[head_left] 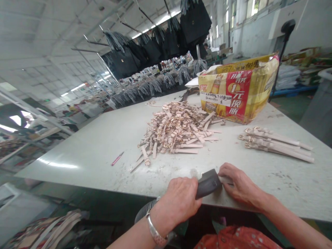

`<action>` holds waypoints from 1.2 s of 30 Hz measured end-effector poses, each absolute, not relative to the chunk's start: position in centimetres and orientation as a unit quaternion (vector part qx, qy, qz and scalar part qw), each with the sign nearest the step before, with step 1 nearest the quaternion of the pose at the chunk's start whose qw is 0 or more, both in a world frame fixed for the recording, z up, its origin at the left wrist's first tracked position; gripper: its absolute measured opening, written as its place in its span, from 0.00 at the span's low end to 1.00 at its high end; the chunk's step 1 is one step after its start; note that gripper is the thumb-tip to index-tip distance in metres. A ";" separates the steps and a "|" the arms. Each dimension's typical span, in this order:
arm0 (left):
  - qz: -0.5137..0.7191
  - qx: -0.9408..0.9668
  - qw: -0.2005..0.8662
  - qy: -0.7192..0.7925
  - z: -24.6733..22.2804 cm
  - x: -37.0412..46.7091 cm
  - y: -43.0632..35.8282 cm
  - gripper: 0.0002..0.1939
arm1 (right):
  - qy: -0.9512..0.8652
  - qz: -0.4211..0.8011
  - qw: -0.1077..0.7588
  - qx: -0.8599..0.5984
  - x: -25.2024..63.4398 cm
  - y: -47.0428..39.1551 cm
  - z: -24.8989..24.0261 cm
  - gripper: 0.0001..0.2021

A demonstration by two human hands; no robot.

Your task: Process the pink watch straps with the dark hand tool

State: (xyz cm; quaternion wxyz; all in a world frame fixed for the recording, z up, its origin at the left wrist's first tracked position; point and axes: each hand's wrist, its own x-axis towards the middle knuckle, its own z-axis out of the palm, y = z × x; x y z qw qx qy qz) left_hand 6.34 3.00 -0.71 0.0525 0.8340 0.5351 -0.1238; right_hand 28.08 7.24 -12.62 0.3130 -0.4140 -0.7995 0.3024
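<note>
My left hand (pixel 181 195) is wrapped round a dark grey tool with a wide, blunt nozzle (pixel 209 183), which points right over the table's near edge. My right hand (pixel 238 185) is closed on a pale strap (pixel 226 180), only a short piece of which shows beside the nozzle mouth. A small shiny bit of metal is visible above the nozzle. Beyond my hands lies a heap of beige buckle straps (pixel 176 128) with gold-coloured buckles. A neater bundle of straps (pixel 277 143) rests at the right, buckles facing left.
A yellow and red cardboard box (pixel 238 93) stands behind the heap on the pale table (pixel 85 152). Left of the heap lies a small pink-handled tool (pixel 117 158). Dark bags (pixel 195 24) hang from a rack beyond the table. A grey bin (pixel 320 103) is at the right.
</note>
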 end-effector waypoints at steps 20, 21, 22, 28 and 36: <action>-0.109 0.809 0.094 0.570 -1.5 6.4 3.2 0.13 | -0.796 0.307 0.311 -0.417 28.3 7.6 -12.8 0.11; -0.106 0.802 0.103 0.578 -1.6 6.3 3.4 0.13 | -0.797 0.308 0.312 -0.416 28.3 7.6 -12.8 0.11; -0.099 0.796 0.112 0.587 -1.6 6.2 3.6 0.14 | -0.798 0.309 0.310 -0.414 28.3 7.6 -12.8 0.11; -0.057 0.767 0.134 0.625 -1.8 4.6 5.1 0.15 | -0.804 0.291 0.299 -0.424 28.2 7.4 -12.6 0.15; -0.032 0.745 0.196 0.637 -1.5 1.1 4.1 0.19 | -0.800 0.299 0.297 -0.427 28.2 7.5 -12.7 0.14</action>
